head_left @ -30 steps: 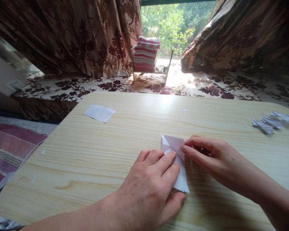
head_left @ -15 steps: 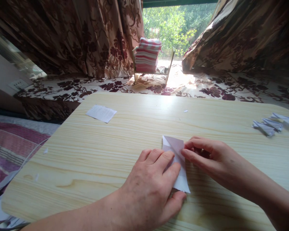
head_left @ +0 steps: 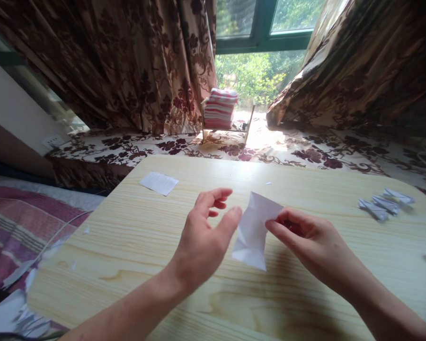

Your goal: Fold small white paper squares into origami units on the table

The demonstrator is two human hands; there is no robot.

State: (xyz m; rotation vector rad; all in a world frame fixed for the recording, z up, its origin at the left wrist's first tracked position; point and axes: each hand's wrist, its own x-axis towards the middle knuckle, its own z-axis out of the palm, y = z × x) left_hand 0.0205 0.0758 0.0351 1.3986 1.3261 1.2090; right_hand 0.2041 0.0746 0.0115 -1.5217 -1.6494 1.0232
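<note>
A creased piece of white paper (head_left: 255, 232) hangs above the table, unfolded, with fold lines showing near its lower end. My right hand (head_left: 301, 237) pinches its right edge between thumb and fingers. To the left of the paper is my left hand (head_left: 209, 232), its thumb and fingers apart and nothing between them. The thumb tip comes close to the paper's left edge; whether they touch I cannot tell.
On the wooden table (head_left: 120, 255) lie a printed paper slip (head_left: 159, 183) at the far left, small paper scraps and several folded paper pieces (head_left: 385, 204) at the right. Beyond the table, a small rack (head_left: 248, 128) holds striped towels (head_left: 220, 109).
My left hand has let go of the paper and moved up and left. The right hand has raised the paper off the table, and its folded flap has come open. The view has tilted upward.
</note>
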